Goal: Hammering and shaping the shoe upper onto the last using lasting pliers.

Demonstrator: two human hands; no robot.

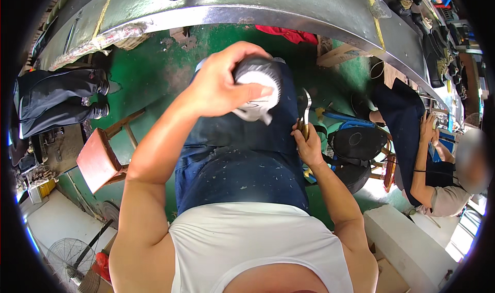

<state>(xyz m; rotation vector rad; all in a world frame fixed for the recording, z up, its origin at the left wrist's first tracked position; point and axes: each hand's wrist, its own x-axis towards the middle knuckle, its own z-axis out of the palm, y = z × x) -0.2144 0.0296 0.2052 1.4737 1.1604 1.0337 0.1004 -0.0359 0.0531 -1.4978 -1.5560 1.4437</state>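
My left hand (223, 81) is raised over my lap, its fingers and thumb wrapped round a shoe upper (258, 70). This piece is black with a white underside, and a loose white flap hangs at its lower edge. Part of it is hidden behind my palm and fingers. Beside my right thigh, my right hand (308, 142) is closed round the handles of a pair of pliers (307, 110). Their curved metal jaw points up, away from me, and is apart from the shoe upper.
A metal-edged bench (232, 15) runs across the far side, with dark shoes (435, 61) at its right. A stool (99, 159) stands left. A black bag (357, 142) lies right, near a seated co-worker (438, 190). Another person's legs (64, 99) show left. A fan (71, 262) stands lower left.
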